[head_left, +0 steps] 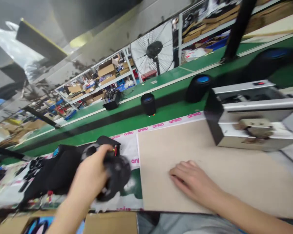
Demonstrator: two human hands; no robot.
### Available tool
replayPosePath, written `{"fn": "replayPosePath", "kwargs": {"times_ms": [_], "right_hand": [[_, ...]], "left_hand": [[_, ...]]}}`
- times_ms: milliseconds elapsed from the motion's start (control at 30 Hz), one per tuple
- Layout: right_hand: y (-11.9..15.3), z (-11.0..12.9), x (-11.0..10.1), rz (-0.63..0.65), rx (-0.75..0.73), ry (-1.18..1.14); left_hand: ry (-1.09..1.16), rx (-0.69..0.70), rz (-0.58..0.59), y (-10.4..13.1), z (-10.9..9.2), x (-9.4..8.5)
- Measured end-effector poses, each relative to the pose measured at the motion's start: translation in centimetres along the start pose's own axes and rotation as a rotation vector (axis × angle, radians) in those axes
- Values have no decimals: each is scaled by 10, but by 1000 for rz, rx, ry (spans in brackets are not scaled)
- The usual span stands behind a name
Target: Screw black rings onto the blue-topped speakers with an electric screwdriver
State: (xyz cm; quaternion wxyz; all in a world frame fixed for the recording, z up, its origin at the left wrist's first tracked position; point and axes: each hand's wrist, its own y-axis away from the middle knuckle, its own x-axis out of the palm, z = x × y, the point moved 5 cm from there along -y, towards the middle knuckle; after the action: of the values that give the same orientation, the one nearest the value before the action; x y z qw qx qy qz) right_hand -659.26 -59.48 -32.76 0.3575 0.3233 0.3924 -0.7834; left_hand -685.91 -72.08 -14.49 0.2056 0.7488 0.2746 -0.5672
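Note:
My left hand (91, 174) is closed on a black round plastic part (118, 175), blurred by motion, above the left end of the bench. Just behind that hand lie black cylindrical housings (63, 169), one with a blue round button, and a bit of red and yellow wire shows near the fingers. On a beige board (158, 152) rests my right hand (190, 178), its fingers loosely curled together and nothing visible in them. A grey metal machine (254, 120) with a red switch stands beyond it, to the right.
Black cylinders with blue tops (148, 104) stand on the green conveyor belt (127, 122) behind the bench, along with a black boxy unit (112, 100). Small black parts (34, 167) lie far left. A cardboard box (111, 223) sits below the bench edge. Farther back is a large fan (154, 49).

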Motion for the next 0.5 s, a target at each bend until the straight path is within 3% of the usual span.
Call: {"fn": "replayPosePath", "kwargs": {"times_ms": [100, 200, 267, 333, 500], "right_hand": [[1, 0, -2, 30, 34, -31], [2, 0, -1, 82, 57, -56], [2, 1, 0, 133, 69, -76], [0, 4, -3, 185, 86, -91], [-5, 4, -33, 294, 101, -141]], "left_hand": [[-110, 243, 181, -42, -130, 66], [-218, 361, 292, -69, -222, 124], [-285, 344, 332, -81, -256, 150], [-331, 303, 350, -91, -275, 166], [-354, 256, 356, -100, -294, 181]]}}
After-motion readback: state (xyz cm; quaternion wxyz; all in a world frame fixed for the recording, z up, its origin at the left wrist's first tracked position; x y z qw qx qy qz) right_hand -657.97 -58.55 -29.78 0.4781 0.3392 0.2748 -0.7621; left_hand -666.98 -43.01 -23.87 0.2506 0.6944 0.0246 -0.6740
